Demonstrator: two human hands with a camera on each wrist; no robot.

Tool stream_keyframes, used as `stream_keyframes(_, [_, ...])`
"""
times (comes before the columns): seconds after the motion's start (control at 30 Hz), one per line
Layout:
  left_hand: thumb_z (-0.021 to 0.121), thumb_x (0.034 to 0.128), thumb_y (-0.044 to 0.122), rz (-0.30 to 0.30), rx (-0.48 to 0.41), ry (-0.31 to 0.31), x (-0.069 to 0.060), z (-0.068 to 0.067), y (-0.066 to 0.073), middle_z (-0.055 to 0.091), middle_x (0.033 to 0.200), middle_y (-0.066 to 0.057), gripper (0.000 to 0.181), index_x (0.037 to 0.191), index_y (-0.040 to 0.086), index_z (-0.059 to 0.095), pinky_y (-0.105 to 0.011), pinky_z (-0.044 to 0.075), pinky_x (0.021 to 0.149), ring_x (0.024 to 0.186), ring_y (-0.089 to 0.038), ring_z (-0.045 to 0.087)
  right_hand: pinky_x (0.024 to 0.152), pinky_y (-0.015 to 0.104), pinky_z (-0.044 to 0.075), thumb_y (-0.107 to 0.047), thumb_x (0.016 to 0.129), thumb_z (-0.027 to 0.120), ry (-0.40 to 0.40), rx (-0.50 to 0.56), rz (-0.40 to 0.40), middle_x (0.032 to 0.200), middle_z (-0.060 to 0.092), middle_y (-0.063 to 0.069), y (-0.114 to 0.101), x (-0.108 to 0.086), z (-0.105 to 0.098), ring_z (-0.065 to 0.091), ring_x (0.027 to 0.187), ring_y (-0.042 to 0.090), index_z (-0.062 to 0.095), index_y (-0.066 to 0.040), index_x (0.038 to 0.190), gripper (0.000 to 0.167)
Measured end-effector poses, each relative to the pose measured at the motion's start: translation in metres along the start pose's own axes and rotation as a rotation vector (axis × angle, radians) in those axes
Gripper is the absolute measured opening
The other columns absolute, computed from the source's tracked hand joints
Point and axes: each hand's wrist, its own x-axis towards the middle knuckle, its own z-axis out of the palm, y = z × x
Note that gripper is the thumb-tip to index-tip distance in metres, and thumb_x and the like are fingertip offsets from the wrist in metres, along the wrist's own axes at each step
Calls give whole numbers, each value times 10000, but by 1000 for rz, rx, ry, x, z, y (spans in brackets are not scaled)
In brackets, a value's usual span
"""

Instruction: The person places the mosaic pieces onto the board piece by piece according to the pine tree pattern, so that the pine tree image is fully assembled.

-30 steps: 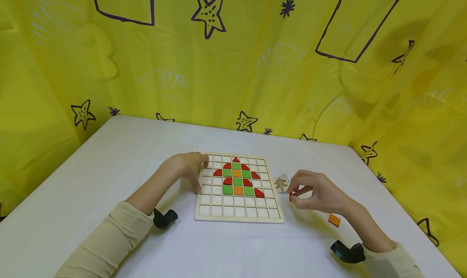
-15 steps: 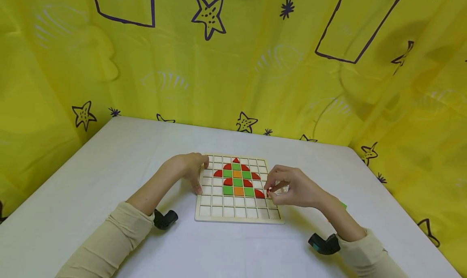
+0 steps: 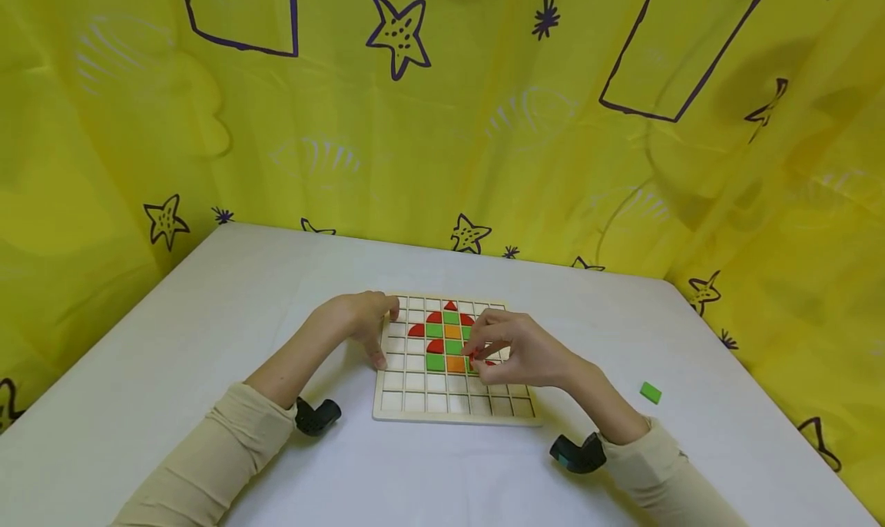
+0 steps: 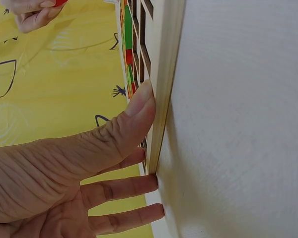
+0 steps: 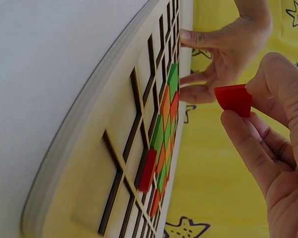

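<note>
A pale wooden grid board (image 3: pixel 415 400) lies on the white table, with red, green and orange tiles in its cells forming a tree-like pattern. My left hand (image 3: pixel 355 323) rests against the board's left edge. In the left wrist view its thumb (image 4: pixel 139 101) presses the rim and its fairly straight fingers touch the side. Above the pattern's right side, my right hand (image 3: pixel 518 349) pinches a small red tile (image 5: pixel 236 99) with one curved side between thumb and fingers. In the head view that hand covers several tiles; the right wrist view shows the held tile apart from the board.
A green square tile (image 3: pixel 650 392) lies on the white table (image 3: pixel 276 273) to the right of the right forearm. Black wrist devices (image 3: pixel 318 417) sit below both wrists. A yellow curtain (image 3: pixel 442 127) with drawn stars hangs behind the table.
My right hand has carried the pinched red tile leftward from beside the board to over its pattern. My left hand stays at the board's edge. The right forearm now hides the orange tile and picture card.
</note>
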Motion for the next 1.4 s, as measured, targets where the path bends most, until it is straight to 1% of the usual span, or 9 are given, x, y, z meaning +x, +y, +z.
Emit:
stream_keyframes(0.17, [979, 678, 293, 7, 0, 1, -1, 1, 0, 579, 1305, -122, 757, 1293, 112, 576, -496, 471, 1049, 1220, -287, 540, 771, 308, 618, 58, 820, 713, -10, 2, 7, 961, 628, 49, 0, 13, 10, 672, 894, 148, 750, -10, 954, 154])
stream_keyframes(0.37, [975, 683, 299, 5, 1, 1, -2, 0, 0, 580, 1299, -117, 759, 1299, 114, 574, -497, 474, 1045, 1214, -285, 543, 759, 300, 619, 53, 819, 702, -22, 24, 4, 966, 631, 48, 2, 27, 19, 699, 872, 120, 726, -53, 921, 148])
stream_keyframes(0.43, [973, 685, 301, 6, -2, -1, -2, -1, 0, 579, 1304, -112, 756, 1298, 117, 572, -498, 474, 1043, 1215, -280, 539, 759, 296, 618, 48, 819, 694, -26, 33, -1, 953, 628, 46, 3, 32, 23, 692, 861, 121, 720, -67, 911, 150])
stream_keyframes(0.57, [973, 685, 306, 16, 3, -2, -1, -1, 0, 582, 1296, -104, 756, 1297, 115, 571, -492, 477, 1037, 1217, -273, 540, 768, 276, 613, 44, 817, 682, -43, 34, -5, 936, 619, 45, 5, 42, 29, 650, 877, 142, 715, -60, 905, 140])
stream_keyframes(0.77, [975, 683, 307, 31, 15, 0, -1, -1, -1, 583, 1253, -103, 761, 1295, 109, 569, -474, 482, 1025, 1192, -270, 556, 791, 245, 600, 16, 827, 688, -80, 0, 41, 974, 615, 51, 6, 52, 38, 666, 893, 96, 720, -51, 923, 122])
stream_keyframes(0.87, [977, 680, 307, 33, 13, 3, -1, -1, -2, 584, 1232, -99, 757, 1285, 109, 568, -466, 487, 1012, 1166, -265, 562, 803, 241, 596, 20, 826, 683, -94, 11, 62, 984, 609, 56, 5, 57, 42, 673, 882, 81, 722, -47, 925, 126])
stream_keyframes(1.03, [976, 682, 307, 30, 9, 7, -2, -1, -3, 587, 1221, -92, 739, 1269, 110, 574, -468, 490, 993, 1150, -257, 558, 827, 235, 590, 49, 818, 673, -111, 43, 81, 998, 607, 57, 5, 62, 45, 650, 907, 109, 716, -28, 931, 143])
stream_keyframes(1.23, [978, 679, 303, 40, 17, 10, -2, -2, -3, 586, 1196, -88, 725, 1251, 105, 578, -458, 492, 989, 1136, -255, 554, 826, 229, 587, 55, 807, 679, -112, -12, 92, 966, 628, 19, 8, 64, 45, 625, 939, 127, 738, -37, 902, 146])
stream_keyframes(1.4, [979, 679, 301, 46, 19, 2, 0, -2, -3, 587, 1205, -96, 730, 1255, 96, 579, -462, 491, 1001, 1150, -263, 554, 835, 233, 572, 8, 821, 711, -125, -84, 100, 965, 640, -21, 10, 62, 43, 632, 920, 89, 758, -70, 920, 135])
